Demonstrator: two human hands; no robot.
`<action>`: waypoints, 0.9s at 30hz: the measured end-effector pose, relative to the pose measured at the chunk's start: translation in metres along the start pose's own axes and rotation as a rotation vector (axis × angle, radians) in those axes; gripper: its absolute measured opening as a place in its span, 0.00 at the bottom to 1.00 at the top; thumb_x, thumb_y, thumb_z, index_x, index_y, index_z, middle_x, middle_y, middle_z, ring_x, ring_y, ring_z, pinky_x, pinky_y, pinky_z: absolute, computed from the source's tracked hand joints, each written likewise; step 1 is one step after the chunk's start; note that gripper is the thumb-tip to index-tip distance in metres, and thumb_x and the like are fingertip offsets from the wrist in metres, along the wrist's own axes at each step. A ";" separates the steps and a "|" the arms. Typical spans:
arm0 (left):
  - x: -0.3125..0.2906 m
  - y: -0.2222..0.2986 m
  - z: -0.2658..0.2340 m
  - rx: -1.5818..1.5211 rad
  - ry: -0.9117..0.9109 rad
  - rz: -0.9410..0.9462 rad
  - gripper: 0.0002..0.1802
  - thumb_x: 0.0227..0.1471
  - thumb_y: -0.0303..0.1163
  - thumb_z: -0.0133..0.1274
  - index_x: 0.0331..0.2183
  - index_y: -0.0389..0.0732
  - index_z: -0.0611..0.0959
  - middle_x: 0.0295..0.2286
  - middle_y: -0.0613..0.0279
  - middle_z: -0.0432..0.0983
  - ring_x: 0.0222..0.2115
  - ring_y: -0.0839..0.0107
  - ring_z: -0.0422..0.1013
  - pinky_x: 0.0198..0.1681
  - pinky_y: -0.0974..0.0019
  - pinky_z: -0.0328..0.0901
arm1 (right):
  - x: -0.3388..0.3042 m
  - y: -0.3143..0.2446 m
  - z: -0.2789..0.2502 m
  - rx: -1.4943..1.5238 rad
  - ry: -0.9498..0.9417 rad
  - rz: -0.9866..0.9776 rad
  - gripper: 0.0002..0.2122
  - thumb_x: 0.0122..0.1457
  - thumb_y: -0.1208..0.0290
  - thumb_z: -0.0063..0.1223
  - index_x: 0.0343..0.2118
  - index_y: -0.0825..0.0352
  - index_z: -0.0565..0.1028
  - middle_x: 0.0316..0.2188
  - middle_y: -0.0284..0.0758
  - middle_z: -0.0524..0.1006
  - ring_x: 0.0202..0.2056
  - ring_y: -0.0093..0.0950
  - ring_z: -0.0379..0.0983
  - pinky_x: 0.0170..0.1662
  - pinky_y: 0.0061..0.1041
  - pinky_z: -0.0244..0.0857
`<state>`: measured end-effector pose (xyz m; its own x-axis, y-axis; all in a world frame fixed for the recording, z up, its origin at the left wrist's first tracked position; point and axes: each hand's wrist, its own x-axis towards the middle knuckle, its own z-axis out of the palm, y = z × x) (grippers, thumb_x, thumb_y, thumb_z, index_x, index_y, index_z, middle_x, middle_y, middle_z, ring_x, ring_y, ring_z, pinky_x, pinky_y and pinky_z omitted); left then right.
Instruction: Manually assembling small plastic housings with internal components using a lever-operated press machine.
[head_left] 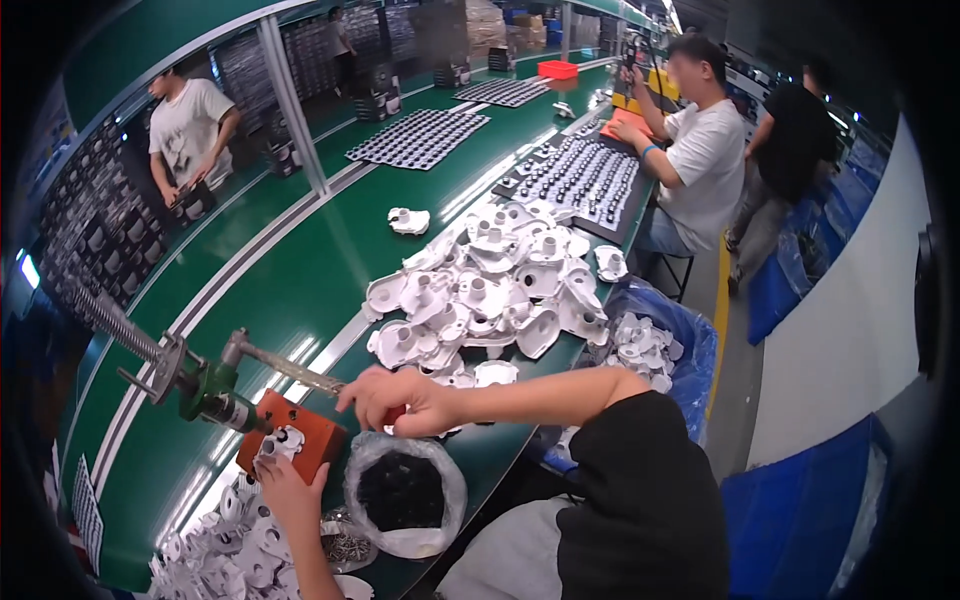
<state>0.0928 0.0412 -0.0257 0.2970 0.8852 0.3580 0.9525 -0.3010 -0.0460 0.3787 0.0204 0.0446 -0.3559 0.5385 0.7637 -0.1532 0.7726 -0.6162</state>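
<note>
A green hand press (215, 390) stands over an orange block (325, 440) on the green bench. A white plastic part (291, 438) sits on that block beneath the press. My left hand (288, 492) holds this part, fingertips at its near side and thumb beside the block. My right hand (405, 400) is closed around the end of the press lever (290, 368); a bit of red shows under the fingers. Just below it stands a clear plastic bag (455, 490) of small black pieces. Beside my left forearm lies a bag of small metal screws (345, 540).
White plastic parts (490, 290) are heaped ahead, more (225, 550) at the lower left. A blue-lined bin (690, 350) of white parts stands right of the bench. Trays (420, 138) lie farther along. A co-worker (705, 130) sits at the bench's right; another person (195, 130) stands across.
</note>
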 end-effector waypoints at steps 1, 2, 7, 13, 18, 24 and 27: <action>0.000 0.000 -0.001 0.007 0.020 0.014 0.41 0.37 0.54 0.59 0.41 0.29 0.67 0.45 0.31 0.63 0.48 0.40 0.59 0.52 0.52 0.57 | -0.001 0.001 0.004 -0.020 0.017 -0.031 0.01 0.41 0.76 0.44 0.18 0.65 0.68 0.24 0.31 0.72 0.42 0.35 0.70 0.49 0.33 0.52; 0.000 0.001 -0.002 0.013 0.029 0.028 0.41 0.37 0.54 0.59 0.41 0.29 0.67 0.45 0.31 0.63 0.48 0.40 0.59 0.52 0.52 0.57 | 0.001 0.002 0.006 -0.038 0.033 -0.067 0.01 0.41 0.77 0.44 0.19 0.65 0.68 0.25 0.31 0.72 0.43 0.35 0.70 0.49 0.33 0.52; 0.002 0.004 -0.007 -0.050 -0.030 0.027 0.38 0.36 0.53 0.60 0.37 0.30 0.67 0.41 0.32 0.65 0.46 0.39 0.61 0.50 0.52 0.59 | 0.026 0.006 -0.007 -0.140 -0.023 -0.212 0.05 0.48 0.71 0.49 0.19 0.65 0.68 0.23 0.31 0.72 0.35 0.32 0.70 0.44 0.31 0.57; -0.014 0.008 -0.026 -0.225 0.014 -0.114 0.38 0.39 0.50 0.60 0.44 0.34 0.65 0.43 0.41 0.67 0.44 0.46 0.65 0.44 0.53 0.62 | 0.201 -0.010 0.030 0.542 0.283 -0.074 0.14 0.56 0.64 0.45 0.40 0.69 0.66 0.27 0.31 0.69 0.32 0.19 0.63 0.37 0.19 0.58; 0.008 0.003 -0.012 -0.631 -0.030 -0.289 0.37 0.47 0.43 0.54 0.52 0.34 0.59 0.49 0.43 0.63 0.49 0.47 0.61 0.50 0.55 0.59 | 0.258 0.092 0.045 0.308 0.474 0.195 0.19 0.54 0.60 0.49 0.44 0.70 0.69 0.37 0.37 0.73 0.38 0.26 0.68 0.44 0.27 0.60; 0.023 -0.052 0.007 -0.354 0.040 -0.022 0.29 0.39 0.32 0.53 0.47 0.41 0.71 0.42 0.49 0.69 0.46 0.51 0.63 0.50 0.54 0.56 | 0.171 0.088 0.033 0.003 0.187 0.420 0.19 0.54 0.56 0.47 0.35 0.71 0.74 0.32 0.43 0.76 0.35 0.34 0.72 0.39 0.30 0.64; 0.029 -0.079 0.004 -0.451 -0.036 0.037 0.26 0.35 0.34 0.54 0.41 0.38 0.74 0.34 0.48 0.72 0.37 0.49 0.69 0.42 0.55 0.63 | 0.104 0.032 -0.001 -0.218 -0.006 0.321 0.15 0.54 0.62 0.49 0.37 0.69 0.74 0.32 0.39 0.76 0.35 0.28 0.71 0.41 0.26 0.64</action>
<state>0.0267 0.0919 -0.0160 0.3403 0.8801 0.3312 0.8192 -0.4504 0.3551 0.3378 0.1013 0.1043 -0.3597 0.7632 0.5369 0.1659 0.6185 -0.7681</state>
